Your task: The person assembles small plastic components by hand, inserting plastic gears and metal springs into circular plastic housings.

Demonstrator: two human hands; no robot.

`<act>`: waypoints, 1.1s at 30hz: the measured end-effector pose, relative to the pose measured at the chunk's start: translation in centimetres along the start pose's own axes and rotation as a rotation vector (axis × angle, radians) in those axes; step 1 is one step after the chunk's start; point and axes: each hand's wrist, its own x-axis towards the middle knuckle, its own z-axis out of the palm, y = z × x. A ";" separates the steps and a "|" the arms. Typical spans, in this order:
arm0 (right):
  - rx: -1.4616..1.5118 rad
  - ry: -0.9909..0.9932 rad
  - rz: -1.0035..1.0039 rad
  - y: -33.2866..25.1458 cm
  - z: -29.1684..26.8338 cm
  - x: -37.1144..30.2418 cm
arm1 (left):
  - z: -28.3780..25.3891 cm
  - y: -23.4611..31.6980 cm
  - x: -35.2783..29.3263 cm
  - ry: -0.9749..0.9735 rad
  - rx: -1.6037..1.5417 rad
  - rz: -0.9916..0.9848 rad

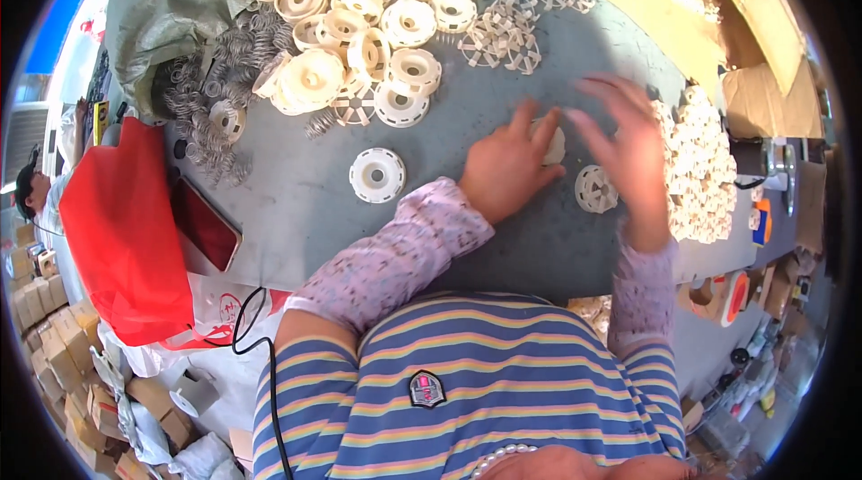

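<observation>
My left hand [510,167] reaches across the grey table, its fingers and thumb around a small off-white round part [556,148]. The fingers partly cover that part. To its right my right hand [631,140], smeared a little by motion, is raised with thumb and fingers apart and nothing visible between them. Just below that hand lies a white spoked disc [595,189]. A white plastic ring [377,176] with a centre hole and slots round its rim lies flat, left of my left hand.
At the back, cream plastic wheels [409,22] are heaped beside metal springs [256,49] and white spoked pieces [503,31]. Small cream parts [696,175] pile up at the right. A phone [205,222] and red bag [121,233] lie left; a black cable [272,381] hangs there.
</observation>
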 end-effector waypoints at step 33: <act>0.039 0.148 0.067 1.9 11.2 1.6 | -7.1 -3.0 -9.0 -0.001 -0.222 -0.044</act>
